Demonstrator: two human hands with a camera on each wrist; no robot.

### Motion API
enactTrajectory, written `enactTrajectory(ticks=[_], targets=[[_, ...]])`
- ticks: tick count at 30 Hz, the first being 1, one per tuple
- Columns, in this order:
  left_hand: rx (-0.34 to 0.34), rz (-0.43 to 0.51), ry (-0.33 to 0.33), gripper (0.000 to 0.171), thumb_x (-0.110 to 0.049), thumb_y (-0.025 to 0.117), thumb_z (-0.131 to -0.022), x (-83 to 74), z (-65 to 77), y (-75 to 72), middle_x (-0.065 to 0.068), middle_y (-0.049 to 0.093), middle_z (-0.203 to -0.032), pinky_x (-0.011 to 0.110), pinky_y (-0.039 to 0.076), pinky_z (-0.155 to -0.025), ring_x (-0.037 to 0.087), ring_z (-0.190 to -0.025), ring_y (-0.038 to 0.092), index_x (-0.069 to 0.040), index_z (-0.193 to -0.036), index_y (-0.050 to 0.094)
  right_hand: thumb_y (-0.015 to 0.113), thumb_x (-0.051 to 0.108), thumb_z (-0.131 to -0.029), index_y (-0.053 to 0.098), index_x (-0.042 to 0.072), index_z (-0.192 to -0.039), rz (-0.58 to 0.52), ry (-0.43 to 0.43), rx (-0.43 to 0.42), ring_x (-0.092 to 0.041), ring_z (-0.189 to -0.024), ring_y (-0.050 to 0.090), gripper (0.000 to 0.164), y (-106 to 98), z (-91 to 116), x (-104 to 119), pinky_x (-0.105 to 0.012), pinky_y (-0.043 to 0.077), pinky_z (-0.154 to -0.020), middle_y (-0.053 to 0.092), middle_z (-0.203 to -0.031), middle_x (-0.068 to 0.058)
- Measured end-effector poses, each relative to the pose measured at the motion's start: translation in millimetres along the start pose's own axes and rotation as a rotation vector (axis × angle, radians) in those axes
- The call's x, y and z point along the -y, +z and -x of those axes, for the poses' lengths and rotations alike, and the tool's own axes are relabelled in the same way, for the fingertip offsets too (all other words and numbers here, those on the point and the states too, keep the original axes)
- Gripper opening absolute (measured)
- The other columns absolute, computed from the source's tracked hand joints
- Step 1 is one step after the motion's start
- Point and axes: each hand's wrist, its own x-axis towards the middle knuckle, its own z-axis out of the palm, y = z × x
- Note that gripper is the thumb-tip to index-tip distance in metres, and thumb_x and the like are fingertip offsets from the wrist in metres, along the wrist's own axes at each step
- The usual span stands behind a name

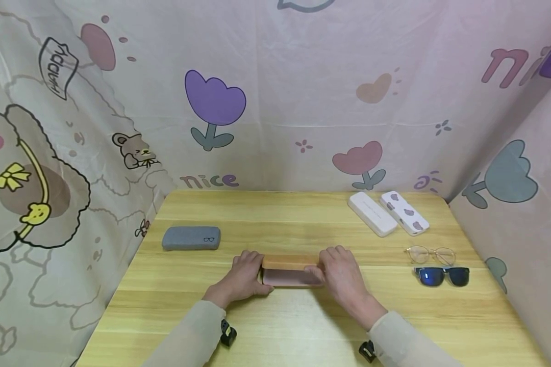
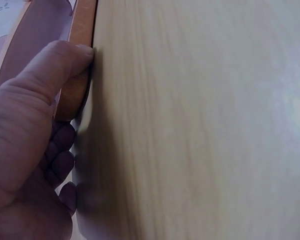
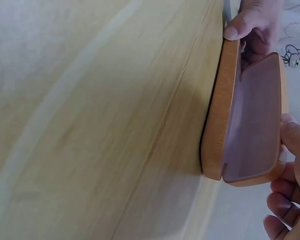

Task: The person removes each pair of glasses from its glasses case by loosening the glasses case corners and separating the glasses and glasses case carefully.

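An orange-brown glasses case (image 1: 288, 262) with a pinkish lining stands partly open at the front middle of the table. My left hand (image 1: 244, 279) grips its left end, the thumb (image 2: 70, 57) on the front wall of the base and the other fingers behind. With my right hand (image 1: 344, 278) I pinch the lid at its right end. The right wrist view shows the lid's lining (image 3: 255, 125) tilted up from the base (image 3: 219, 117). Only bare lining is visible inside the case; part of the interior is hidden.
A grey glasses case (image 1: 192, 238) lies at the left. At the back right lie a white case (image 1: 372, 214) and a patterned white case (image 1: 404, 213). Thin-framed glasses (image 1: 430, 255) and dark sunglasses (image 1: 442, 276) lie at the right. A printed curtain (image 1: 275, 102) surrounds the wooden table (image 1: 275, 326).
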Motion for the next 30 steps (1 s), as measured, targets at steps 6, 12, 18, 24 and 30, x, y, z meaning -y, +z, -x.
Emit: enactTrajectory(ticks=[6, 12, 18, 24, 30], targets=[[0.0, 0.003, 0.001, 0.078, -0.048, 0.086, -0.084, 0.5, 0.2, 0.2, 0.008, 0.062, -0.132, 0.051, 0.035, -0.104, 0.029, -0.123, 0.048, -0.003, -0.141, 0.058, 0.085, 0.046, -0.081, 0.059, 0.016, -0.075, 0.006, 0.001, -0.012, -0.015, -0.07, 0.044, 0.04, 2.0, 1.4, 0.0, -0.03, 0.038, -0.066, 0.052, -0.072, 0.006], [-0.002, -0.001, 0.007, 0.078, -0.048, 0.086, -0.083, 1.7, -0.6, 1.5, 0.007, 0.062, -0.131, 0.049, 0.036, -0.102, 0.028, -0.122, 0.048, -0.003, -0.141, 0.058, 0.085, 0.047, -0.08, 0.059, 0.016, -0.074, 0.006, 0.0, -0.023, -0.015, -0.07, 0.043, 0.041, 3.7, 2.9, -0.2, -0.03, 0.038, -0.065, 0.051, -0.071, 0.006], [-0.002, 0.005, 0.008, 0.079, -0.047, 0.087, -0.082, 1.9, -0.7, 1.9, 0.007, 0.063, -0.131, 0.05, 0.036, -0.102, 0.027, -0.122, 0.048, -0.004, -0.141, 0.058, 0.082, 0.048, -0.083, 0.059, 0.017, -0.075, 0.013, 0.002, -0.006, -0.015, -0.069, 0.043, 0.04, 3.0, 4.3, 0.1, -0.029, 0.036, -0.065, 0.052, -0.072, 0.006], [0.003, 0.014, 0.004, 0.08, -0.047, 0.086, -0.082, 0.8, 0.0, 1.1, 0.007, 0.062, -0.132, 0.051, 0.036, -0.104, 0.028, -0.122, 0.048, -0.003, -0.142, 0.057, 0.084, 0.048, -0.083, 0.06, 0.017, -0.075, 0.013, 0.004, -0.003, -0.014, -0.07, 0.043, 0.04, 3.0, 5.4, 0.5, -0.03, 0.037, -0.066, 0.052, -0.072, 0.007], [0.005, 0.018, -0.007, 0.081, -0.047, 0.087, -0.082, 0.5, 0.2, 1.1, 0.008, 0.062, -0.134, 0.052, 0.036, -0.105, 0.029, -0.125, 0.048, -0.003, -0.143, 0.057, 0.085, 0.047, -0.081, 0.059, 0.017, -0.076, 0.006, -0.006, -0.02, -0.014, -0.07, 0.044, 0.04, 2.8, 6.6, 0.8, -0.029, 0.037, -0.066, 0.052, -0.072, 0.007]])
